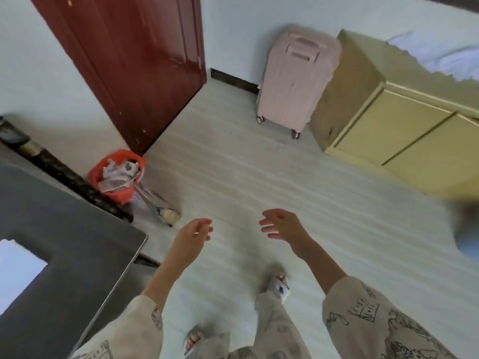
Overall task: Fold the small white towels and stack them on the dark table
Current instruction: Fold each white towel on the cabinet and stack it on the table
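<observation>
Hands hang empty over the pale floor at the lower middle of the frame: the left hand [195, 233] has its fingers loosely spread and slack, and the right hand [278, 225] is the same, fingers apart, pinching nothing. Neither touches anything. At the lower left edge sits the dark table [67, 216], and on it a white patch [18, 270] that I take to be a folded towel or a small stack, though it is cut off and washed out, so I cannot be sure. At the upper right, white cloth [440, 55] lies rumpled on top of the yellow cabinet [404, 125]; more towels may be there.

The whole view is smeared, as if the person is turning mid-step in loose slippers [281, 287]. My worry is the red bin [116, 174] and the clutter beside it, near the table's corner: a hurried turn could clip them, or a towel carried slackly could trail on the floor.
</observation>
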A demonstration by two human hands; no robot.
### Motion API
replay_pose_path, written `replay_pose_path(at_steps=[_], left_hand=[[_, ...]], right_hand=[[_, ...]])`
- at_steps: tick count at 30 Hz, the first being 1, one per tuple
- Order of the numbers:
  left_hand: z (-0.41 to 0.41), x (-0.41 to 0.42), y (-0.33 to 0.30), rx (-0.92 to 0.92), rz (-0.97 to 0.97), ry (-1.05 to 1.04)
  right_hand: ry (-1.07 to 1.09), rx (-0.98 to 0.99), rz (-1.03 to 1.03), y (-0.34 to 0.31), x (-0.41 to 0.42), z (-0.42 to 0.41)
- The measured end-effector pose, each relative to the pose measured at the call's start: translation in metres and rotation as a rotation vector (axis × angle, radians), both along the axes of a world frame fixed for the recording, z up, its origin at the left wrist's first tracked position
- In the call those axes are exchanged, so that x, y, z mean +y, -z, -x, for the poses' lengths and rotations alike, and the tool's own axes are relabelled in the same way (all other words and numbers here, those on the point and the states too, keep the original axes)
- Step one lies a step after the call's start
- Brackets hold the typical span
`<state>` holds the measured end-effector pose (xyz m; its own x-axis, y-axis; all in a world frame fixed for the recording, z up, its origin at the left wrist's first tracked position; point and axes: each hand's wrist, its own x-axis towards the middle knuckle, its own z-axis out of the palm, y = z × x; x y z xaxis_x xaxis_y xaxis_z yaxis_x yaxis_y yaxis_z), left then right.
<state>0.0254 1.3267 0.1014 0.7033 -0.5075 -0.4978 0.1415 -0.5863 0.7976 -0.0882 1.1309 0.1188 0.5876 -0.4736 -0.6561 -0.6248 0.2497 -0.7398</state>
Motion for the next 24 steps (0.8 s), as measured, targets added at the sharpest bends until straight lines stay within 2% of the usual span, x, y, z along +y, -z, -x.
replay_pose_path(at_steps=[12, 24], left_hand=[[0.066, -0.374, -0.046, 0.002, 0.151, 0.345], [0.023, -0.669, -0.018, 0.041, 0.131, 0.544]], right_hand=[[0.336, -0.065, 0.063, -0.032, -0.298, 0.11], [0.567, -0.064, 0.108, -0.014, -0.565, 0.094]])
